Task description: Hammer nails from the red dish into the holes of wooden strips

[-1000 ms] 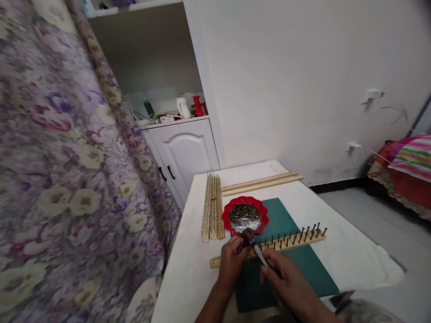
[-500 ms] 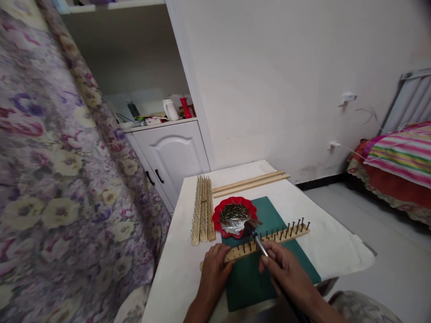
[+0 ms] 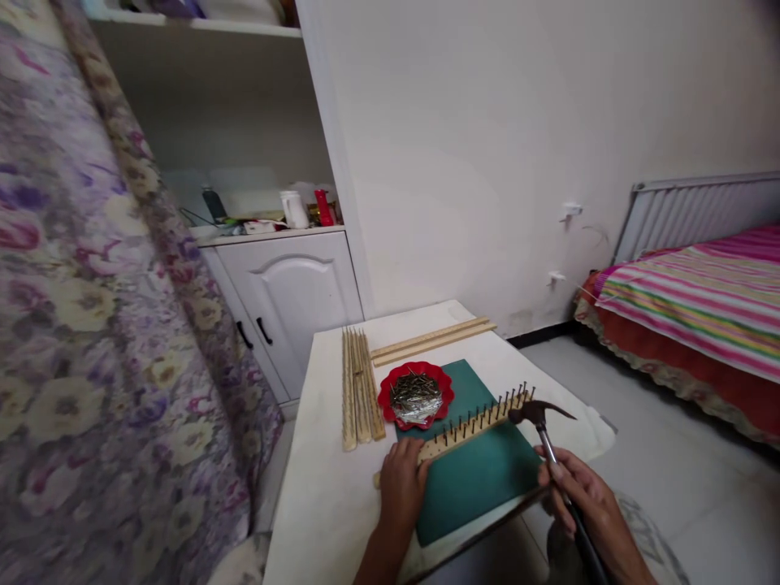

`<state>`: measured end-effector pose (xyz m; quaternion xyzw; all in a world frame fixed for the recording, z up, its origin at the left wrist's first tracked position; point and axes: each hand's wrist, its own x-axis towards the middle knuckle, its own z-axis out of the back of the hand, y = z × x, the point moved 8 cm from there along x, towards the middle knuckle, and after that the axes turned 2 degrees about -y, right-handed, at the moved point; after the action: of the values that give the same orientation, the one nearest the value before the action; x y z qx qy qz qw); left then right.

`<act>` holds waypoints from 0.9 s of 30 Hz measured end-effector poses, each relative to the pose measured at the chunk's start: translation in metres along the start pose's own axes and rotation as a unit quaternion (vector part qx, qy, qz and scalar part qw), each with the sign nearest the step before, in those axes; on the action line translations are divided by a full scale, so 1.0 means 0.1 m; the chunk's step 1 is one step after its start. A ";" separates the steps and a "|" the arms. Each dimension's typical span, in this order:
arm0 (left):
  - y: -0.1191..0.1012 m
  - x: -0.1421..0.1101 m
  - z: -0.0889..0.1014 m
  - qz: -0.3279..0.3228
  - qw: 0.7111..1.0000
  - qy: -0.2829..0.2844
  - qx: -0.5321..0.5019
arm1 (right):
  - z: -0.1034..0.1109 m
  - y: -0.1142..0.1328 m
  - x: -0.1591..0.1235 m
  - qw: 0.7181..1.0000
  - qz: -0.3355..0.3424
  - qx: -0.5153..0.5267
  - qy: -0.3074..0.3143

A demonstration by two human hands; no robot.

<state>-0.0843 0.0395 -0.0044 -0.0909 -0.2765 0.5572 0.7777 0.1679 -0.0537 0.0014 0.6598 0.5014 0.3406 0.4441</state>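
Note:
My left hand [image 3: 400, 491] rests closed on the near end of a wooden strip [image 3: 469, 431] studded with a row of dark nails, lying across a green mat [image 3: 481, 475]. My right hand [image 3: 578, 497] grips a claw hammer [image 3: 539, 414] by its handle, out past the table's right edge. The hammer's head hovers beside the strip's far right end. A red dish [image 3: 416, 396] full of loose nails sits just behind the strip.
Nailed strips [image 3: 358, 386] lie side by side left of the dish, and bare wooden strips [image 3: 430, 340] lie at the far end of the white table [image 3: 322, 504]. A floral curtain [image 3: 91, 325] hangs left, a white cabinet [image 3: 292, 292] stands behind, a striped bed [image 3: 700, 292] is right.
My right hand has swung the hammer from over the strip's near part out to the right, beyond the strip's far end. My left hand stays on the strip. The camera view has turned rightwards.

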 end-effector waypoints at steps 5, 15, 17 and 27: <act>0.01 0.02 0.01 -0.011 1.000 0.008 0.007 | 0.22 -0.45 -0.36 0.998 -0.038 0.045 -0.032; 0.03 0.05 0.01 -0.021 1.000 0.004 -0.003 | 0.31 -0.71 -0.53 0.994 -0.089 0.052 0.027; 0.02 0.06 0.02 -0.020 1.000 0.009 -0.002 | 0.31 -0.73 -0.56 0.992 -0.095 0.076 0.031; 0.19 -0.13 0.27 -0.001 1.000 0.009 0.009 | 0.35 -0.78 -0.68 0.994 -0.104 0.034 0.030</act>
<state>-0.1166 0.0302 0.0052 -0.0888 -0.2645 0.5582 0.7813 0.1536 -0.1199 -0.0841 0.6080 0.5916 0.2949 0.4397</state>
